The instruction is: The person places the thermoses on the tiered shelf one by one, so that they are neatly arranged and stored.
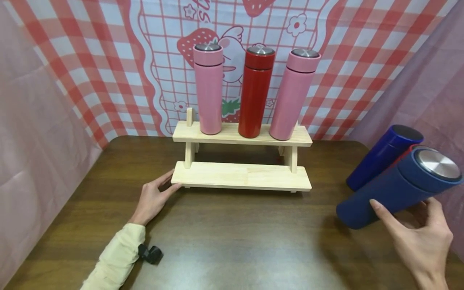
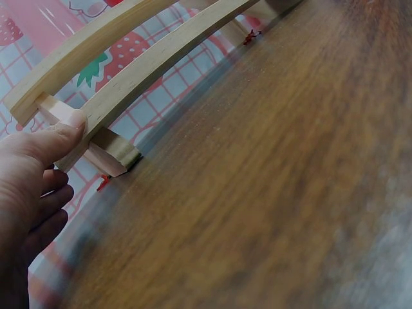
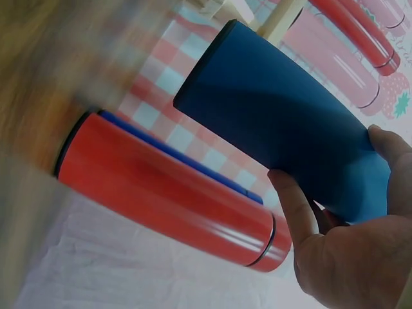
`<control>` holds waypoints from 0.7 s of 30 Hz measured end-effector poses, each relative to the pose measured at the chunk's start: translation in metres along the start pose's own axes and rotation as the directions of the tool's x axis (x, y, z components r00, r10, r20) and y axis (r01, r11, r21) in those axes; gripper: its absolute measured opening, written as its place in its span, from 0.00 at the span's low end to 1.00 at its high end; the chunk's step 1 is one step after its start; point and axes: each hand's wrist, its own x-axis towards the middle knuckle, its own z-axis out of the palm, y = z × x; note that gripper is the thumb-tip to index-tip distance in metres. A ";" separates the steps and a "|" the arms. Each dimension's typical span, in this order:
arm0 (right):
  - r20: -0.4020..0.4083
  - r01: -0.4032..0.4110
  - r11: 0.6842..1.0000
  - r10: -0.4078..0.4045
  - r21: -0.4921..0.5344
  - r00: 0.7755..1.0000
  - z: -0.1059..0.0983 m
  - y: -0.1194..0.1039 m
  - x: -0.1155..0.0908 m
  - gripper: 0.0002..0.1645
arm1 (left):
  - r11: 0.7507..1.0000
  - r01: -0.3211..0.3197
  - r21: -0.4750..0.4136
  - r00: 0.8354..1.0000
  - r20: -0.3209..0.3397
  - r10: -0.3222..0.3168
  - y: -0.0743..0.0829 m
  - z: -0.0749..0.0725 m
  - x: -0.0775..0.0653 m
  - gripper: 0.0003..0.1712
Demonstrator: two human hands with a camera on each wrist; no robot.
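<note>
My right hand (image 1: 422, 237) grips a dark blue thermos bottle (image 1: 389, 193) with a steel-topped lid, thumb on its near side. The right wrist view shows this bottle (image 3: 270, 116) tilted, its base above the table. Over at the left, my left hand (image 1: 154, 199) holds the left end of the lower board of a two-tier wooden rack (image 1: 241, 176). In the left wrist view its thumb (image 2: 61, 135) lies against the board's end, the other fingers below. On the upper tier stand a pink bottle (image 1: 209, 88), a red bottle (image 1: 256, 92) and another pink bottle (image 1: 295, 94).
Behind the held bottle stand a glossy blue bottle (image 1: 380, 157) and a red bottle (image 3: 167, 193), mostly hidden in the head view. A checked strawberry cloth (image 1: 108, 68) hangs behind the brown wooden table (image 1: 232, 237). Pinkish curtains (image 1: 40, 121) border both sides.
</note>
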 end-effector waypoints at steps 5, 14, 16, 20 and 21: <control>0.016 -0.023 1.000 0.023 0.015 1.000 0.006 -0.003 0.001 0.42 | 1.000 -0.006 -0.005 1.000 -0.002 0.006 -0.001 0.000 0.000 0.34; 0.083 0.003 0.998 -0.009 0.066 0.997 0.019 -0.012 0.001 0.42 | 1.000 -0.004 0.000 1.000 -0.001 0.004 0.000 0.000 0.001 0.34; 0.096 0.017 0.998 -0.023 0.062 0.995 0.022 -0.013 0.000 0.42 | 1.000 -0.013 0.004 1.000 -0.005 0.013 0.000 0.000 0.001 0.34; 0.117 0.039 0.997 -0.046 0.062 0.992 0.028 -0.017 0.000 0.42 | 1.000 -0.021 0.006 1.000 -0.011 0.021 -0.002 0.001 0.000 0.34; 0.119 0.043 0.997 -0.050 0.060 0.992 0.029 -0.019 -0.001 0.41 | 1.000 -0.020 0.006 1.000 -0.011 0.020 -0.002 0.000 0.000 0.34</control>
